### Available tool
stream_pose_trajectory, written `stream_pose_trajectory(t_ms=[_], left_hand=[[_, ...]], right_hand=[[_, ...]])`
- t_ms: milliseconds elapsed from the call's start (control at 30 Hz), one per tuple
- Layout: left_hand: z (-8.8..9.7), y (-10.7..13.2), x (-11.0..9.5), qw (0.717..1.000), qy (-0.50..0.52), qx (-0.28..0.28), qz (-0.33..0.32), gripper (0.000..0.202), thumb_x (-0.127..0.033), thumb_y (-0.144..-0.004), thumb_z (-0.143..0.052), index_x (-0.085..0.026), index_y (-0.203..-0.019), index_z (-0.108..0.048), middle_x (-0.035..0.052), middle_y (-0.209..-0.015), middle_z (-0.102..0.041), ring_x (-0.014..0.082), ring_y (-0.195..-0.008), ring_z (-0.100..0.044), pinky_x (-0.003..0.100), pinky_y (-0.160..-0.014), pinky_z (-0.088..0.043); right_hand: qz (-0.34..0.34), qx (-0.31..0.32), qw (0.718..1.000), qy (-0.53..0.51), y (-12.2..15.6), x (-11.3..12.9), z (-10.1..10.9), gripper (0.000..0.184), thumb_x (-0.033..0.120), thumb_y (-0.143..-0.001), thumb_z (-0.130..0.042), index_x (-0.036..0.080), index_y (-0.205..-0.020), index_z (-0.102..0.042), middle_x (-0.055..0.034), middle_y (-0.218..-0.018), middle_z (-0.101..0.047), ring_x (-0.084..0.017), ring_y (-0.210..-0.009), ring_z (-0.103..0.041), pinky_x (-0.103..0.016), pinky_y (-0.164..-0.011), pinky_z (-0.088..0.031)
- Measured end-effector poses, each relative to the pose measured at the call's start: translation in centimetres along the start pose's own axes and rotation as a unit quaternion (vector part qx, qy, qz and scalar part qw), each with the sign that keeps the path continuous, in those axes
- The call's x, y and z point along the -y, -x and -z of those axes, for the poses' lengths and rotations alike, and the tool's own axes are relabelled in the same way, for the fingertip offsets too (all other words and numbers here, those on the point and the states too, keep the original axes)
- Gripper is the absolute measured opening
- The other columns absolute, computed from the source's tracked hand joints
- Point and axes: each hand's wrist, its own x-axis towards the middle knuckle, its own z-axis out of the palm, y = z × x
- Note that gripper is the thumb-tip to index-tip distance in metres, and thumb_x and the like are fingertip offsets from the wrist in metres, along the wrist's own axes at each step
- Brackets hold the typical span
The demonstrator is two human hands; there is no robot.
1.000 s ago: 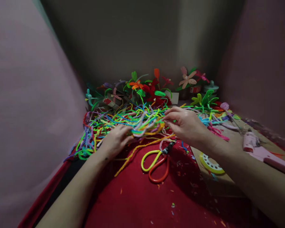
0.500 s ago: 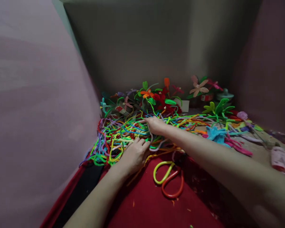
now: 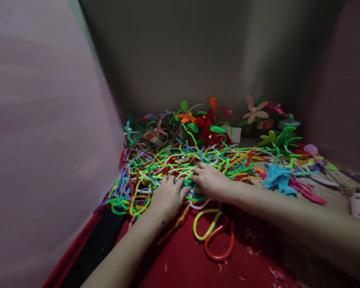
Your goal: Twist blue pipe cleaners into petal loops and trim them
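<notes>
A tangled heap of pipe cleaners in many colours lies on a red cloth. My left hand rests flat on the near edge of the heap, fingers spread. Just to its right, my right hand lies palm down on the strands, its fingers curled among them. I cannot make out a single strand held by either hand. Scissors with a yellow and an orange handle loop lie on the cloth just in front of both hands.
Finished pipe-cleaner flowers stand along the back wall. A blue flower and pink pieces lie at the right on a brown surface. A pink wall closes the left side. Small scraps dot the cloth.
My right hand has drawn back from the far side of the heap toward me and now lies beside the left hand. The left hand shifted slightly forward onto the strands.
</notes>
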Motion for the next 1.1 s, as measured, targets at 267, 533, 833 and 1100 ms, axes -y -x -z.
stream_pose_trajectory(t_ms=[267,533,833,1100], left_hand=[[0.7,0.3,-1.6,0.994,-0.096,0.040,0.022,0.030,-0.034,-0.090,-0.038,-0.019,-0.103,-0.061,0.0112,-0.096,-0.058,0.0243,-0.093,-0.051,0.037,-0.075,-0.048],[-0.4,0.7,-1.7,0.993,-0.116,0.009,0.005,0.036,-0.033,-0.092,-0.030,-0.015,-0.106,-0.058,0.0150,-0.096,-0.056,0.0268,-0.090,-0.050,0.039,-0.072,-0.048],[-0.4,0.8,-2.3,0.995,-0.099,0.013,0.022,0.034,-0.028,-0.091,-0.032,-0.011,-0.109,-0.056,0.0172,-0.099,-0.054,0.0281,-0.093,-0.050,0.039,-0.073,-0.048],[0.1,0.7,-3.1,0.993,-0.111,0.035,0.021,0.035,-0.024,-0.090,-0.037,-0.007,-0.115,-0.054,0.0174,-0.102,-0.056,0.0267,-0.095,-0.053,0.038,-0.080,-0.048]], right_hand=[[-0.086,-0.011,0.995,-0.059,-2.7,-1.2,2.5,0.030,0.012,-0.082,-0.047,0.021,-0.104,-0.066,-0.0094,-0.103,-0.064,-0.020,-0.097,-0.059,-0.026,-0.079,-0.042],[-0.220,0.004,0.974,-0.048,-9.7,-2.2,0.7,0.043,0.030,-0.083,-0.053,0.005,-0.118,-0.055,-0.0252,-0.114,-0.058,-0.030,-0.103,-0.060,-0.034,-0.080,-0.047],[-0.121,0.045,0.992,-0.015,-5.0,-0.7,0.9,0.026,0.019,-0.084,-0.045,0.014,-0.098,-0.067,-0.0161,-0.107,-0.061,-0.025,-0.093,-0.062,-0.031,-0.074,-0.047],[-0.038,-0.016,0.998,0.053,-2.0,0.4,-1.2,0.029,0.030,-0.079,-0.058,0.010,-0.100,-0.062,-0.0163,-0.104,-0.057,-0.030,-0.099,-0.051,-0.039,-0.082,-0.043]])
